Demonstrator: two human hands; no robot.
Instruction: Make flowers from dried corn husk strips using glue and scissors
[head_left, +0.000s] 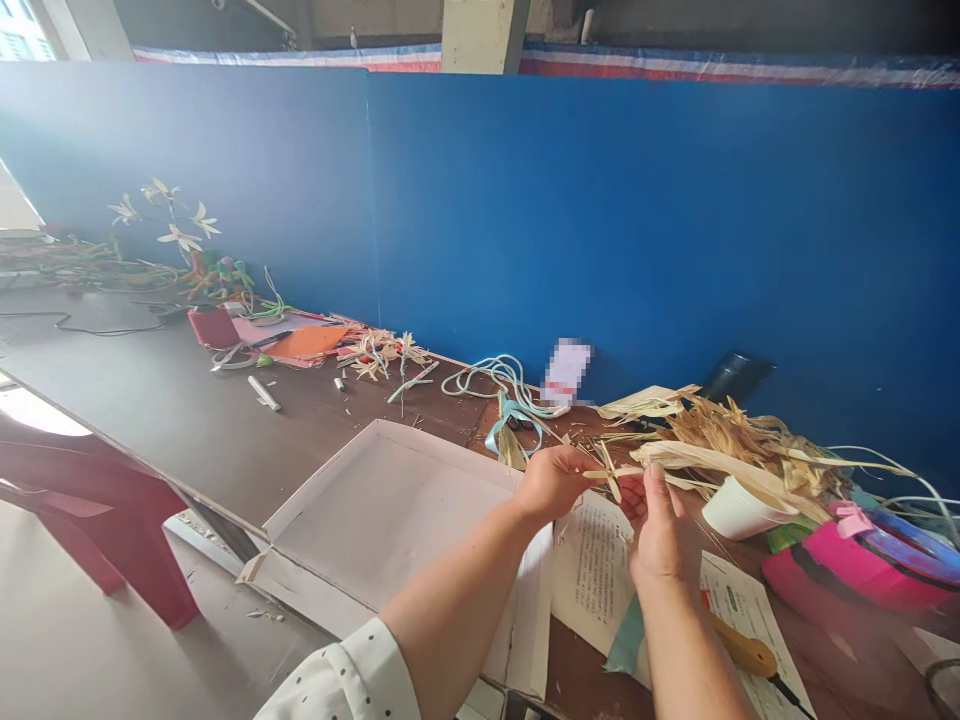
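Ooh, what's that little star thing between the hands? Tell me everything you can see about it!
The star-shaped piece is small and pale straw-yellow, with narrow, petal-like strips spreading out from a middle. It looks like dried husk, but it is too small to tell how the strips are joined. It is held up above the table, near the printed paper. The left hand pinches one side in its fingers; the right hand is at the other side, its grip unclear.

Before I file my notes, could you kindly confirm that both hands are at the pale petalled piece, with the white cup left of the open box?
Not quite: the head view shows the white cup right of the open box, not left. The left hand and right hand are at the pale petalled piece.
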